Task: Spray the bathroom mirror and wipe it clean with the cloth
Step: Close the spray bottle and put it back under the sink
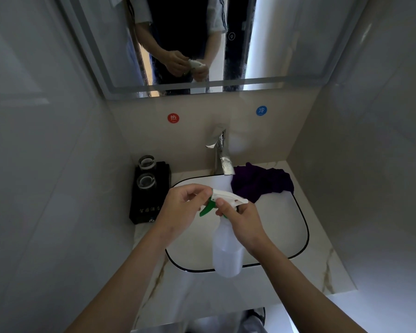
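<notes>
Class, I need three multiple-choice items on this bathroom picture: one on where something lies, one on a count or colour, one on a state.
1. Where does the crumpled purple cloth lie?
A. on the back right rim of the white basin
B. on the dark tray
C. on the floor

2. How many clear glass tumblers stand on the black tray?
A. one
B. two
C. four

3. What is the state of the translucent spray bottle with the green trigger?
A. standing on the counter
B. lying in the basin
C. held over the basin

Key: 1 A, the cloth drapes over the rim beside the tap. 2 B, two rims show. 3 C, the right hand has a grip on its neck, and the left hand is at its nozzle.
</notes>
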